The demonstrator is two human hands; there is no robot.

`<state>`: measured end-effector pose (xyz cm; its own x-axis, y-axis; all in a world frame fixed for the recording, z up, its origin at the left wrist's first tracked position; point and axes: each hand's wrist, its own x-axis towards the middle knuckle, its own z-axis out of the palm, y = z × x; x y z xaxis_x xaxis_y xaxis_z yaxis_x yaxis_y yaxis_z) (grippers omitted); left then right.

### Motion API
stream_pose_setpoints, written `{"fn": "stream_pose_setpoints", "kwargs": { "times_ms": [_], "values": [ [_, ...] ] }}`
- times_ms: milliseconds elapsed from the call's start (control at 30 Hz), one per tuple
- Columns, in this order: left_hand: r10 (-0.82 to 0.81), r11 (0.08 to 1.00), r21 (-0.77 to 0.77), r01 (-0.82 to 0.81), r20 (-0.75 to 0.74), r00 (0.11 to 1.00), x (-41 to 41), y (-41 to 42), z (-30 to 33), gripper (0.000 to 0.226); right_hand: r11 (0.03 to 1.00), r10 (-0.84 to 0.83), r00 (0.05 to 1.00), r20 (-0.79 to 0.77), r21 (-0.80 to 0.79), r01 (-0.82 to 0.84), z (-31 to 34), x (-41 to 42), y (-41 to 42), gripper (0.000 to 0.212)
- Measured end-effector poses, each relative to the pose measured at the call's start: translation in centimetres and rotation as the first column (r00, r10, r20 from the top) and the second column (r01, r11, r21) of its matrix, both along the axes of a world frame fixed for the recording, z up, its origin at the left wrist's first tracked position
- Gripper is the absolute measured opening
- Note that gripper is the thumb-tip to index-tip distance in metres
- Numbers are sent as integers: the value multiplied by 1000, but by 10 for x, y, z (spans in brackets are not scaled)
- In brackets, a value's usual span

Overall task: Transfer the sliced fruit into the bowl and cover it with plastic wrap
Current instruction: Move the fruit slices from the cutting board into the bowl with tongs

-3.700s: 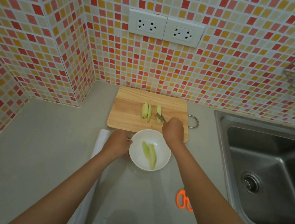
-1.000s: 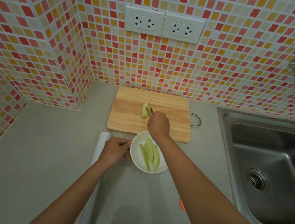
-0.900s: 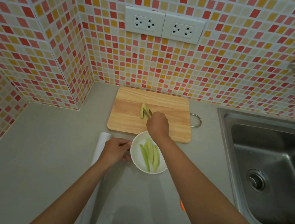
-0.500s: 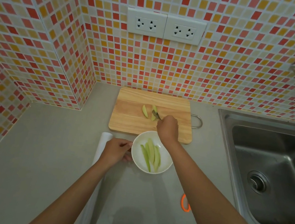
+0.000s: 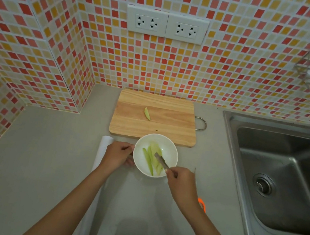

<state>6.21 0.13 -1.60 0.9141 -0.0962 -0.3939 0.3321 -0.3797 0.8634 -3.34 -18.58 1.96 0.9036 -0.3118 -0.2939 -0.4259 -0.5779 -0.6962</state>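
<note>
Right hand (image 5: 180,182) moved from cutting board (image 5: 168,133) to bowl (image 5: 173,151), fingers pinching tongs (image 5: 161,160) over the slices (image 5: 152,158). One slice (image 5: 147,113) left mid-board. Left hand (image 5: 118,155) still grips the bowl's left rim.

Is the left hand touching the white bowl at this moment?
Touching. In the head view the left hand lies against the left rim of the white bowl, fingers curled at its outer wall with no gap visible.
</note>
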Motion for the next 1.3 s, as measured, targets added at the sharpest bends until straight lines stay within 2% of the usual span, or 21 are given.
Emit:
{"fn": "stream_pose_setpoints", "kwargs": {
  "times_ms": [67, 167, 233, 300, 400, 500, 733, 900, 1033, 1200, 1300],
  "values": [
    [-3, 1000, 5, 3, -2, 1000, 0, -1, -1, 20, 997, 14, 1000, -18, -73, -16, 2, 2, -1, 30],
    [0, 1000, 8, 0, -5, 1000, 1, -3, 0, 21, 985, 20, 999, 37, -172, -13, 16, 12, -4, 33],
    [3, 1000, 11, -3, -4, 1000, 1, -4, 1, 21, 983, 28, 995, 91, -182, -11, 28, 31, -5, 44],
    [6, 1000, 15, -6, -1, 1000, 1, -4, 2, 22, 990, 18, 992, 122, -141, 0, 33, 61, -3, 45],
    [7, 1000, 7, -7, -2, 1000, 0, -4, 2, 22, 989, 37, 995, 94, -145, -23, 26, 110, 8, 34],
    [5, 1000, 2, -5, -7, 1000, 0, -5, 3, 22, 967, 119, 992, 28, -231, -110, 11, 145, 20, 24],
    [5, 1000, 12, -5, -8, 1000, 2, -4, 3, 21, 898, 191, 981, -41, -395, -191, -11, 171, 30, 16],
    [-3, 999, 33, 3, -3, 1000, 2, -3, 1, 22, 938, 138, 990, -5, -320, -132, -6, 164, 19, 21],
    [-10, 999, 54, 10, 5, 1000, 3, -3, 0, 23, 982, 68, 993, 95, -184, -49, 6, 135, 4, 45],
    [-8, 999, 54, 8, 3, 1000, 3, -3, 1, 23, 996, 9, 983, 182, -84, 7, 18, 59, -9, 50],
    [-20, 998, 57, 19, 14, 1000, 2, -3, 3, 23, 996, 18, 987, 159, -94, -3, 12, 17, -11, 47]
  ]
}}
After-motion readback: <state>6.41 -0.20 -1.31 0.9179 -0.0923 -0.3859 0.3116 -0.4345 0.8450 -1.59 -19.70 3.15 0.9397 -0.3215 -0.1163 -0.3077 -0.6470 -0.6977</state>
